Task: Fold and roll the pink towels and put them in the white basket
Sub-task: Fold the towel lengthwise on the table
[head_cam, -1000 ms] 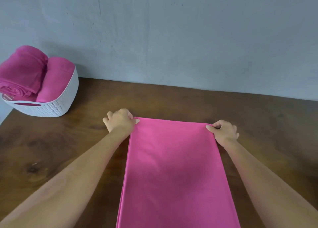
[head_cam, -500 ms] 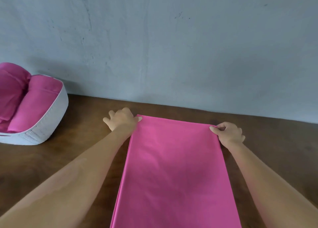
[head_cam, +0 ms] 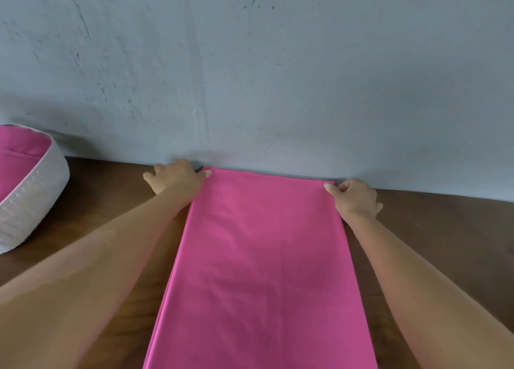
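Observation:
A long pink towel (head_cam: 264,271), folded into a narrow strip, lies flat on the brown wooden table and runs from the wall down past the bottom of the view. My left hand (head_cam: 175,178) pinches its far left corner. At the far right corner my right hand (head_cam: 354,197) pinches the towel with curled fingers. The white basket (head_cam: 36,196) stands at the far left, cut off by the frame edge, with a rolled pink towel (head_cam: 19,149) inside it.
A grey wall (head_cam: 250,76) rises straight behind the towel's far edge. Bare wooden table (head_cam: 445,229) shows to the right of the towel and between the towel and the basket.
Both hands have slid the towel's far edge away from me until it reaches the wall. The view has shifted, so the basket now sits further left and partly out of frame.

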Demonstrator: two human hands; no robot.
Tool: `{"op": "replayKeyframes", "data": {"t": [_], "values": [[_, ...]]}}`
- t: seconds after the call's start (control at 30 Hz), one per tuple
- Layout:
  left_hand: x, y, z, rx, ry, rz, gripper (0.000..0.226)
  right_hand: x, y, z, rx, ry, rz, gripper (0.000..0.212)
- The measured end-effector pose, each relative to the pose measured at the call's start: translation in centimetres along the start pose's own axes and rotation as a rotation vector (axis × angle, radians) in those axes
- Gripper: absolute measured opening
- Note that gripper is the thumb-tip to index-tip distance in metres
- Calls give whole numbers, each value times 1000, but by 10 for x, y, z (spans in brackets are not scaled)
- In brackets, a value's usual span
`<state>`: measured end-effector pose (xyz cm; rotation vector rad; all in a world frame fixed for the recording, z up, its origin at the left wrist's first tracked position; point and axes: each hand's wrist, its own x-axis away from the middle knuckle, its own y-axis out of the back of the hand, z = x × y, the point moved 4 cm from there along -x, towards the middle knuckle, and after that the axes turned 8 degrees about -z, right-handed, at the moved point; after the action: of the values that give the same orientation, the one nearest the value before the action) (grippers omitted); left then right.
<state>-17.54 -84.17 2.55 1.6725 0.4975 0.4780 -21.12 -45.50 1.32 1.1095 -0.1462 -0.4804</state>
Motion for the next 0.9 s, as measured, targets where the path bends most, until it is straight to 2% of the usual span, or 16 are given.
{"op": "replayKeyframes", "data": {"t": [0.23, 0.37, 0.47, 0.57, 0.67, 0.73, 0.83, 0.9], "values": [[8, 4, -8, 2, 43, -26, 56, -4, -5, 2, 97, -44, -3, 50], [29, 8, -10, 83, -65, -188, 53, 8, 2, 1, 75, -6, 28, 46], [63, 9, -16, 87, -250, -274, 45, 34, 12, 1, -18, 60, 62, 47], [107, 1, -27, 148, -458, -222, 44, 72, 22, -1, -78, 212, 84, 59], [154, -11, -37, 232, -630, -122, 46, 109, 24, -9, -7, 373, 182, 70], [181, -19, -41, 249, -697, -58, 55, 126, 25, -15, 63, 431, 236, 72], [208, -32, -43, 214, -770, 29, 83, 143, 31, -24, 141, 473, 277, 74], [215, -41, -40, 141, -803, 20, 87, 154, 36, -33, 167, 492, 289, 73]]}}
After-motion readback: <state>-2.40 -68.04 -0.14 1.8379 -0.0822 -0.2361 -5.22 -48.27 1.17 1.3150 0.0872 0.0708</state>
